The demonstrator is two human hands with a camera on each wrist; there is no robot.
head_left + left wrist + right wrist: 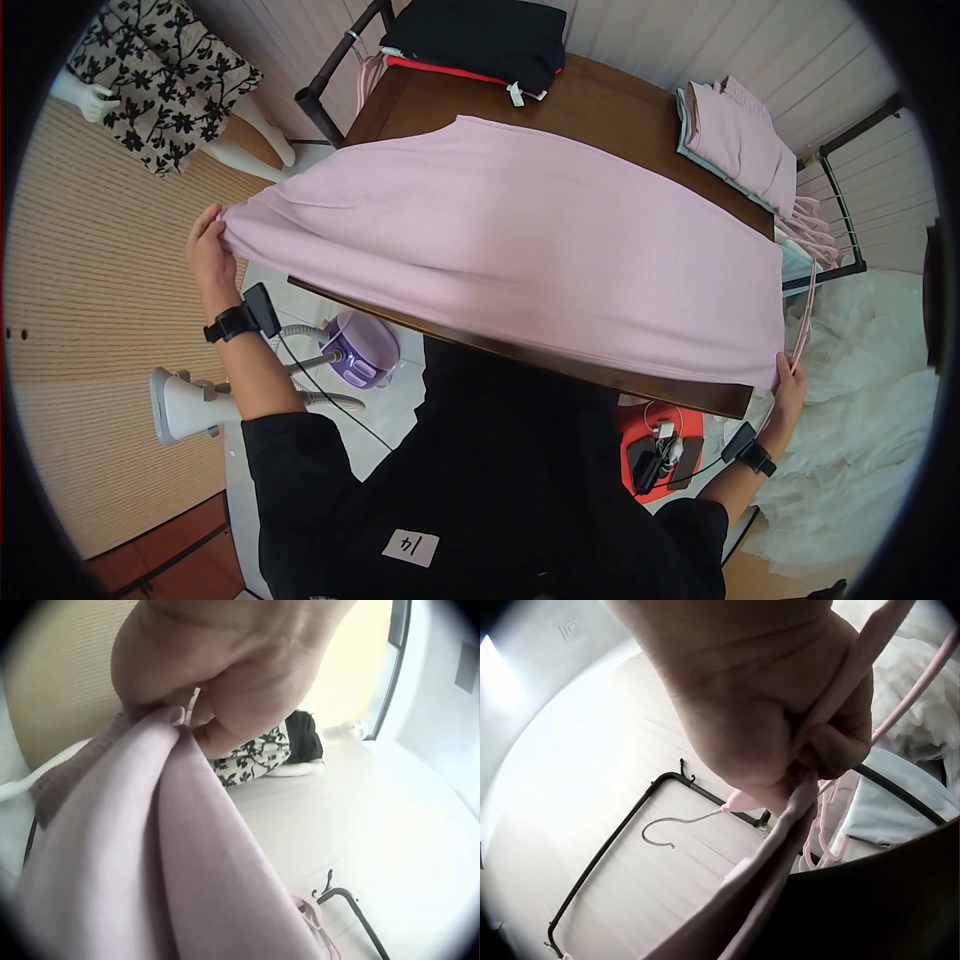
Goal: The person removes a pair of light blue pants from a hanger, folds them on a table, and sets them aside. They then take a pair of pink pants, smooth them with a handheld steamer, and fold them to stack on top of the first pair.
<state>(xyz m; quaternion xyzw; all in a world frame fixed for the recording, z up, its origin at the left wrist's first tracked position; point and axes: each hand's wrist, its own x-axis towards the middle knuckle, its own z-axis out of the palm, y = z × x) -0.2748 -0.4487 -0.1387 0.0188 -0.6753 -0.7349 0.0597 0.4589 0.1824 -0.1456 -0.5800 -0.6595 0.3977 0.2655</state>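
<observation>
A plain pink garment (520, 240) is stretched wide over the brown table (610, 95), its near edge along the table's front. My left hand (211, 258) pinches its left end, and the cloth (217, 855) gathers into folds below the fingers in the left wrist view. At the far right, my right hand (788, 388) grips the other corner. Thin pink strips (874, 649) run from that fist in the right wrist view, and the cloth hangs below it. The right fingertips are partly hidden by the curled hand.
Folded dark clothes (475, 40) lie at the table's back left, folded pink clothes (740, 145) at its right. Black rack bars (325, 85) flank it. A purple steamer (360, 348) stands on the floor, a red stool (650, 425) under the table, white tulle (850, 430) at right.
</observation>
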